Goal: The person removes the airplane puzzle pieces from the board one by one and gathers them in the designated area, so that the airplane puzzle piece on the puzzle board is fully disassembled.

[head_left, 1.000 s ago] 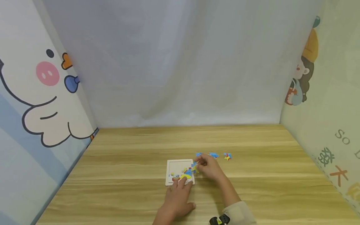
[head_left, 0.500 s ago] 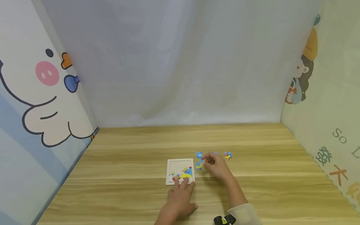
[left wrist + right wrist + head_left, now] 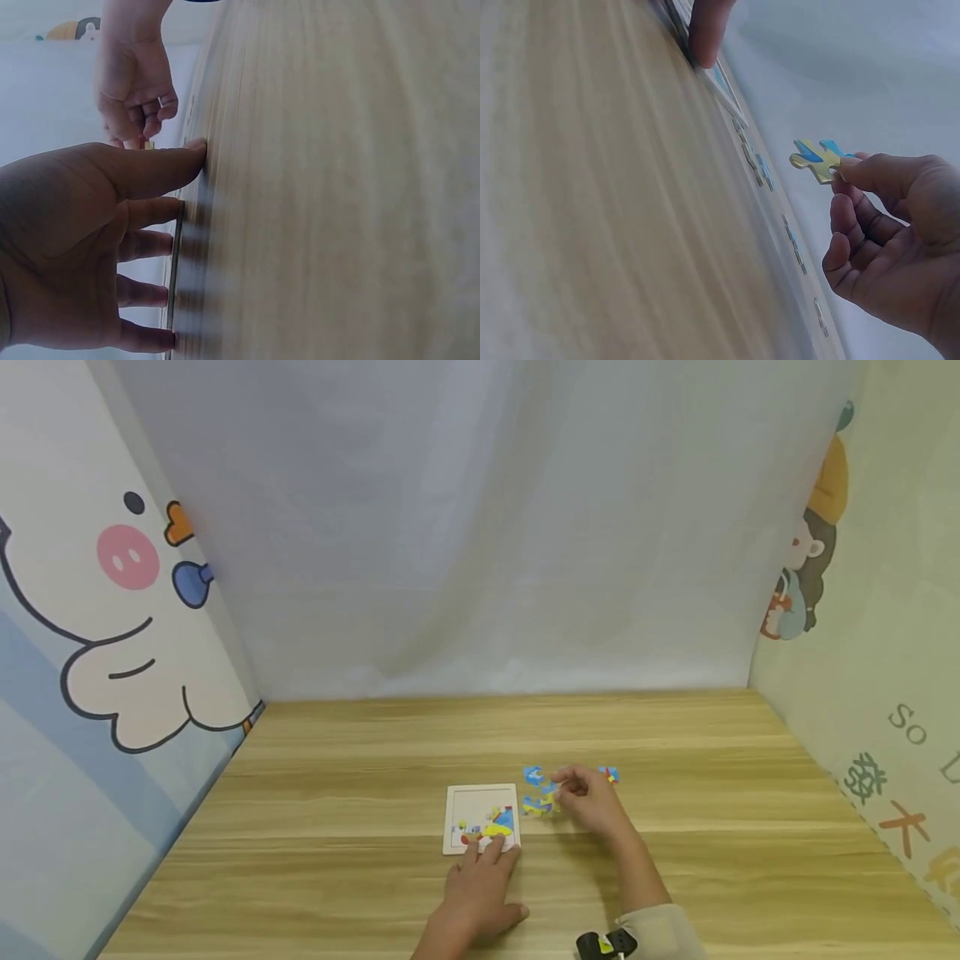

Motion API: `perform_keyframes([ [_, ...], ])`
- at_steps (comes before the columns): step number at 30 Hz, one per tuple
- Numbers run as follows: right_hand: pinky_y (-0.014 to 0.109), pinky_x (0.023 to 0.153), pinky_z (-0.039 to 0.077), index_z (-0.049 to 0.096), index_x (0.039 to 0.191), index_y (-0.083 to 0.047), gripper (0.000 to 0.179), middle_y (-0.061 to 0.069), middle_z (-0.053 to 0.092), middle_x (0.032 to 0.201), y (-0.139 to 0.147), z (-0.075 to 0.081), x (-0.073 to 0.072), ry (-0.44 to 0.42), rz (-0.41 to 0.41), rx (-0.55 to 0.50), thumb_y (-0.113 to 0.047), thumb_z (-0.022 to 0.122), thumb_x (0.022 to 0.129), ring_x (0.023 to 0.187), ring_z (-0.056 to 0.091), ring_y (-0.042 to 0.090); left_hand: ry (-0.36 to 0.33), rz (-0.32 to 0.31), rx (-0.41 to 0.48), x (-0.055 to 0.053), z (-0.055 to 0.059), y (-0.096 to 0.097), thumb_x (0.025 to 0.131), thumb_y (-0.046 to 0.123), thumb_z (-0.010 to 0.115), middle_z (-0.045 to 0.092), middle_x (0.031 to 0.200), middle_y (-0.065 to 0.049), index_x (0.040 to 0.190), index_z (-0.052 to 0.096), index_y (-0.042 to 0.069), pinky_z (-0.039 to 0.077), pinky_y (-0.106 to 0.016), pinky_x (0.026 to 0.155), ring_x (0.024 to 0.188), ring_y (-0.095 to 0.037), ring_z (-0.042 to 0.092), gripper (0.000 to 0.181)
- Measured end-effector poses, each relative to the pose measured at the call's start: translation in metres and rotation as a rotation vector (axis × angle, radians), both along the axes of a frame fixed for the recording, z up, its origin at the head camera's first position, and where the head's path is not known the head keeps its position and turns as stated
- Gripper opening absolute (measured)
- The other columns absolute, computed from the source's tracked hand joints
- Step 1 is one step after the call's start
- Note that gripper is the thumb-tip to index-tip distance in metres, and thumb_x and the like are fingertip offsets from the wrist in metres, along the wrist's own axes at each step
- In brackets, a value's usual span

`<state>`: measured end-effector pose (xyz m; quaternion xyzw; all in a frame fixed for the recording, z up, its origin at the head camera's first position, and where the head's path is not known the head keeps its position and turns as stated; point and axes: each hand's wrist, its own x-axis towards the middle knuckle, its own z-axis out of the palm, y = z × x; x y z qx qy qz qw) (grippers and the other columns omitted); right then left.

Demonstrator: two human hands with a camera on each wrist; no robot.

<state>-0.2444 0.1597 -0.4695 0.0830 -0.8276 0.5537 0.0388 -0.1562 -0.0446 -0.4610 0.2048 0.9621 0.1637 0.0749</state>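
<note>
A square white puzzle tray [image 3: 480, 798] lies on the table, its lower part filled with colourful jigsaw pieces. The fingertips of my left hand [image 3: 480, 892] rest on the tray's near edge, fingers extended. In the left wrist view the thumb [image 3: 161, 171] of that hand reaches down to the table. To the tray's right, my right hand [image 3: 596, 802] pinches a yellow and blue jigsaw piece [image 3: 819, 160] between thumb and index finger, above the table. Beside the tray lies another blue and yellow piece [image 3: 536, 807], with a blue piece [image 3: 533, 775] behind it.
Farther right, a blue, red and yellow piece [image 3: 609, 774] lies partly behind the right hand. The wood-grain table [image 3: 337, 777] meets a pale curtain [image 3: 480, 610] at the back. Printed cartoon panels stand on both sides. A black device [image 3: 606, 945] sits at the right wrist.
My right hand has moved right, away from the tray's edge. A blue and yellow piece beside the tray now shows clear of its fingers. The left hand stays on the tray.
</note>
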Motion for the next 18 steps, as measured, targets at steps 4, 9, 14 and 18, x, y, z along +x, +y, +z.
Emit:
perform_keyframes([
  [4,0.030,0.071,0.048,0.063,0.101,0.001,0.018,0.006,0.062,0.084,0.005,0.000,0.002,-0.050,-0.009,0.013,0.000,0.064,0.084,0.079,0.056,0.020,-0.006,0.002,0.008,0.000,-0.001,-0.001,0.073,0.039,0.074,0.039,0.140,-0.013,0.133,0.050,0.011,0.035,-0.062,0.090,0.127,-0.045,0.029,0.071],
  [9,0.030,0.070,0.047,0.063,0.101,0.001,0.017,0.007,0.060,0.085,0.013,-0.002,0.001,-0.084,-0.027,0.046,0.000,0.064,0.084,0.081,0.055,0.020,-0.015,0.004,0.023,0.000,-0.002,-0.002,0.073,0.038,0.074,0.039,0.140,-0.014,0.133,0.050,0.011,0.034,-0.063,0.091,0.127,-0.046,0.029,0.070],
  [14,0.030,0.069,0.046,0.063,0.099,0.002,0.016,0.007,0.060,0.083,0.021,-0.005,-0.003,-0.082,-0.032,0.073,0.001,0.064,0.084,0.079,0.055,0.020,-0.015,0.003,0.019,-0.001,-0.002,-0.002,0.074,0.038,0.074,0.039,0.140,-0.014,0.133,0.050,0.011,0.035,-0.063,0.090,0.127,-0.046,0.029,0.070],
  [18,0.031,0.070,0.046,0.062,0.099,0.005,0.016,0.007,0.061,0.083,0.025,-0.008,-0.005,-0.084,-0.044,0.089,0.002,0.064,0.083,0.079,0.056,0.021,-0.009,0.000,0.014,-0.002,-0.003,-0.002,0.073,0.038,0.074,0.039,0.140,-0.014,0.133,0.049,0.011,0.035,-0.063,0.090,0.127,-0.046,0.029,0.070],
])
